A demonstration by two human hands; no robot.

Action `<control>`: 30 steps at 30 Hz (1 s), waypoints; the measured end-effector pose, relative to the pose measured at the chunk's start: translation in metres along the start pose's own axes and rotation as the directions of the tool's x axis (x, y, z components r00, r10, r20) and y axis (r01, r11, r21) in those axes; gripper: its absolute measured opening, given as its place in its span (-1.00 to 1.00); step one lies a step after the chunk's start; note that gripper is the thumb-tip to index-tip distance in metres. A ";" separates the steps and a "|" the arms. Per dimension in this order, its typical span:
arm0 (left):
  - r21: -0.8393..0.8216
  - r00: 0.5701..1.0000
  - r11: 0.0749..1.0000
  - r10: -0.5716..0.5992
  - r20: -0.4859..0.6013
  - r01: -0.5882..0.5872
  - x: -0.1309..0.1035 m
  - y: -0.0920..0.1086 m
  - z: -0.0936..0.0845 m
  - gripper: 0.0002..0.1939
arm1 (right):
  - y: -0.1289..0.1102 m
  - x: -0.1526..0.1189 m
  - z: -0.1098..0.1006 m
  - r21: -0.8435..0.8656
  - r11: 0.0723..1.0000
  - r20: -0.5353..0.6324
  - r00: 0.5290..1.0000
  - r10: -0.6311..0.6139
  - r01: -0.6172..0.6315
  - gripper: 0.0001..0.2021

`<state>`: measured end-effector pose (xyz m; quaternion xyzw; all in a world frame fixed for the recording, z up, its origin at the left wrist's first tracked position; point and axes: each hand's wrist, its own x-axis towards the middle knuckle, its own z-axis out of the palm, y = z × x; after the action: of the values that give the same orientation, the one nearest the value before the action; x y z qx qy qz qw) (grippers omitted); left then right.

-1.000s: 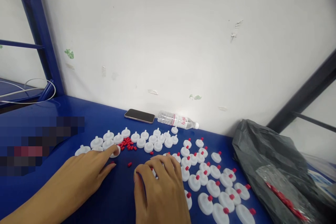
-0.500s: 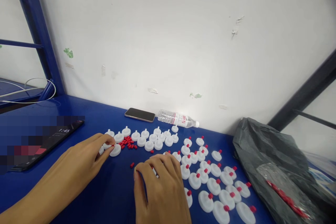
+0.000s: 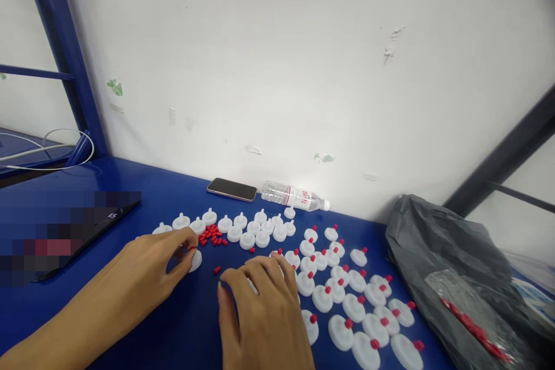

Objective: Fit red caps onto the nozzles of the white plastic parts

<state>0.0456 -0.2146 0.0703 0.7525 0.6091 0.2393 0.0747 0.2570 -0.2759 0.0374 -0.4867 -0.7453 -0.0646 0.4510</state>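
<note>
My left hand (image 3: 173, 254) pinches a small red cap (image 3: 191, 248) between thumb and forefinger, right at the top of a white round spouted lid (image 3: 196, 261). The fingers partly hide that lid. My right hand (image 3: 264, 306) is spread in a loose curve over the table, thumb apart from the fingers. White plastic shows between its fingers, but I cannot see what lies beneath the palm. A loose red cap (image 3: 217, 270) lies between the hands. Behind them sits a pile of red caps (image 3: 211, 235) beside several uncapped white lids (image 3: 247, 240).
Several white lids with red caps (image 3: 353, 307) spread over the right side of the blue table (image 3: 130, 179). A phone (image 3: 232, 189) and a lying water bottle (image 3: 292, 195) are along the wall. A tablet (image 3: 95, 237) is at left, a dark plastic bag (image 3: 433, 243) at right.
My left hand has drawn the white lid a little toward me, away from the row, with its fingers still at the red cap. My right hand has shifted slightly left.
</note>
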 end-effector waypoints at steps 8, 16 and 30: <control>-0.545 0.999 0.837 -0.030 0.031 0.042 -0.021 0.011 -0.001 -0.58 | -0.005 -0.004 -0.004 0.038 0.999 0.063 0.998 0.025 -0.027 -0.40; -0.641 0.999 0.767 -0.003 0.053 0.036 -0.020 0.022 -0.005 -0.56 | 0.002 0.000 -0.013 0.092 0.994 -0.038 0.998 0.057 -0.054 -0.70; -0.578 0.983 0.796 -0.112 0.148 0.178 -0.027 0.034 -0.016 -0.62 | -0.001 0.006 -0.018 0.189 0.982 -0.057 0.998 -0.010 0.021 -0.60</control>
<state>0.0638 -0.2519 0.0908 0.6549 0.5558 0.3694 0.3547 0.2666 -0.2817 0.0528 -0.4336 -0.7391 -0.0104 0.5154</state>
